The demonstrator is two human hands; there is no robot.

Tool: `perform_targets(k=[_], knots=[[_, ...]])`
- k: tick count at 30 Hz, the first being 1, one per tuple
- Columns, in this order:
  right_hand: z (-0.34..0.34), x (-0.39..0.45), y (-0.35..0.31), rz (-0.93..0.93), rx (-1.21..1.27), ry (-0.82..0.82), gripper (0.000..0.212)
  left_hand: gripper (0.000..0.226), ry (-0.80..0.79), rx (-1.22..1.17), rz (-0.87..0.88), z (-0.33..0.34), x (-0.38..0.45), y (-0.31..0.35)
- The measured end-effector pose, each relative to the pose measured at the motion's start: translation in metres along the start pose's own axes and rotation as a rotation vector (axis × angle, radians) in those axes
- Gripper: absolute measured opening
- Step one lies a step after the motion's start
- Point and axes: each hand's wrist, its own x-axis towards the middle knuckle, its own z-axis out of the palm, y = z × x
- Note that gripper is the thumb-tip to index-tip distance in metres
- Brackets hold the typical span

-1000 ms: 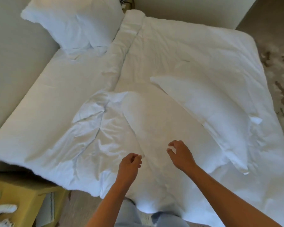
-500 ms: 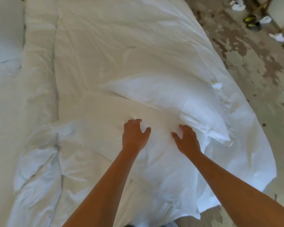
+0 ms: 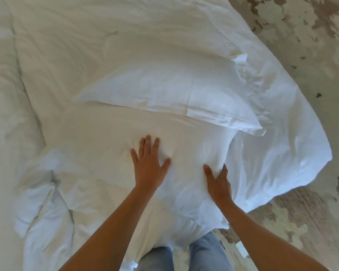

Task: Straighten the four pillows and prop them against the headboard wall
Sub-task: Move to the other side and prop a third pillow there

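Two white pillows lie on the white duvet (image 3: 106, 36). The near pillow (image 3: 98, 137) lies flat in front of me at the bed's edge. My left hand (image 3: 149, 165) presses flat on its top with fingers spread. My right hand (image 3: 217, 182) wraps around its right edge, thumb on top and fingers tucked behind the fabric. The far pillow (image 3: 164, 90) lies just beyond, slanted, its lower edge overlapping the near pillow. The headboard wall and the other pillows are out of view.
The duvet corner (image 3: 301, 153) hangs off the bed onto a worn, patchy floor (image 3: 301, 55) at the right. A rumpled fold of duvet (image 3: 43, 202) sits at the lower left. My legs in blue jeans (image 3: 204, 255) stand against the bed edge.
The view has swung right and down, and the pillow by the wall has left the frame. Both hands moved onto the near pillow; the left flattened out and the right closed on its edge.
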Motion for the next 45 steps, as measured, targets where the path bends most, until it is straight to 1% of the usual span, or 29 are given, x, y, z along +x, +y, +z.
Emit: perform_targets(k=[3,5,7,9,11,13,16,19,24,28,31,32,34,36,37,39,41,43,45], knots=[[0.000,-0.005,-0.006,-0.077,0.022,0.013,0.103,0.082,0.043,-0.074,-0.101,-0.001,-0.015,-0.003],[-0.002,-0.010,-0.011,-0.114,0.024,0.031,0.095,0.089,0.109,-0.189,-0.243,0.000,-0.030,-0.005],[-0.005,-0.018,-0.014,-0.151,0.022,0.058,0.087,0.100,0.153,-0.350,-0.414,0.004,-0.045,-0.007],[-0.007,-0.027,-0.016,-0.175,0.010,0.075,0.083,0.115,0.125,-0.543,-0.640,0.011,-0.057,-0.011],[-0.010,-0.036,-0.015,-0.200,-0.013,0.085,0.078,0.127,0.063,-0.712,-0.868,0.019,-0.065,-0.014],[-0.012,-0.046,-0.011,-0.255,-0.057,0.095,0.075,0.130,0.027,-0.861,-0.976,0.030,-0.068,-0.016],[-0.018,-0.056,-0.001,-0.359,-0.140,0.102,0.070,0.128,0.013,-1.133,-1.049,0.046,-0.066,-0.018],[-0.021,-0.058,0.004,-0.402,-0.213,0.097,0.067,0.121,0.018,-1.283,-1.054,0.058,-0.062,-0.017],[-0.015,-0.062,-0.001,-0.435,-0.335,0.117,0.064,0.089,0.142,-1.375,-1.026,0.071,-0.051,-0.015],[-0.019,-0.065,-0.007,-0.462,-0.439,0.097,0.062,0.069,0.246,-1.336,-0.990,0.065,-0.054,-0.016],[-0.028,-0.066,-0.016,-0.509,-0.646,0.056,0.072,0.063,0.279,-1.294,-0.963,0.049,-0.066,-0.021],[-0.032,-0.067,-0.021,-0.540,-0.745,0.051,0.076,0.061,0.289,-1.295,-0.943,0.042,-0.071,-0.022],[-0.043,-0.069,-0.034,-0.665,-0.943,0.090,0.083,0.061,0.320,-1.295,-0.868,0.023,-0.079,-0.024],[-0.052,-0.071,-0.055,-0.852,-1.025,0.143,0.089,0.057,0.362,-1.262,-0.770,-0.004,-0.087,-0.026],[-0.053,-0.074,-0.067,-0.950,-1.024,0.134,0.094,0.055,0.382,-1.222,-0.728,-0.020,-0.092,-0.028],[-0.049,-0.084,-0.095,-1.077,-1.027,0.028,0.107,0.053,0.417,-1.109,-0.665,-0.055,-0.100,-0.037],[-0.034,-0.104,-0.119,-1.088,-1.029,-0.135,0.116,0.053,0.432,-0.971,-0.604,-0.094,-0.109,-0.053],[-0.011,-0.133,-0.133,-1.080,-1.030,-0.290,0.120,0.052,0.428,-0.817,-0.548,-0.134,-0.117,-0.072],[0.015,-0.164,-0.137,-1.112,-1.013,-0.398,0.123,0.053,0.416,-0.665,-0.508,-0.172,-0.127,-0.090]])
